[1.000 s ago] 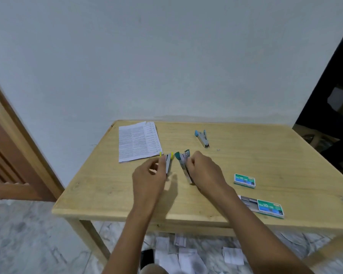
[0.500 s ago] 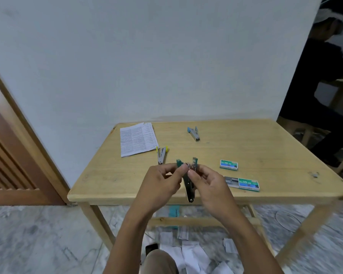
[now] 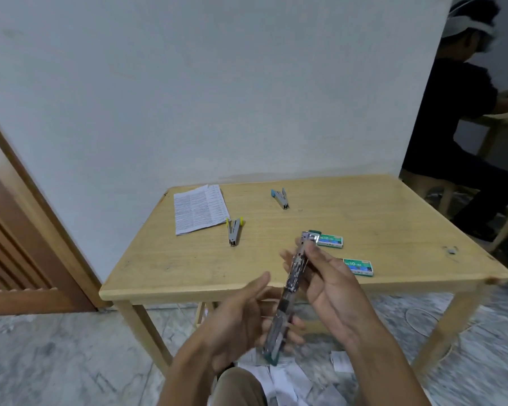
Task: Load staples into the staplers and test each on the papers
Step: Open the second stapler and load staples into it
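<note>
Teal-trimmed and mostly bare metal, the opened stapler (image 3: pixel 291 291) is swung out into one long line and held in the air above the near edge of the wooden table (image 3: pixel 165 268), tilted so that one teal end points toward the far boxes and the other sits low near the person's knee. The right hand (image 3: pixel 332 291) is clamped on its upper half, thumb along the metal channel and fingers wrapped behind. The left hand (image 3: pixel 241 320) cups the lower half: its fingers curl under the stapler, while the thumb stands apart from the metal, so its hold looks loose.

On the table just beyond the upper end lies a green staple box (image 3: pixel 330 240), and a second green staple box (image 3: pixel 359 267) lies nearer the front edge, partly hidden by the right hand. Further left, a yellow-tipped stapler (image 3: pixel 234 231) rests open in a narrow V, touching or just beside the corner of the printed papers (image 3: pixel 200 207) at the far left corner. A blue-tipped stapler (image 3: pixel 280 197) lies well apart near the back edge.

Paper scraps (image 3: pixel 288 379) litter the marble floor (image 3: pixel 56 356) under the table. A seated person (image 3: pixel 452 118) in dark clothes is at the right.
</note>
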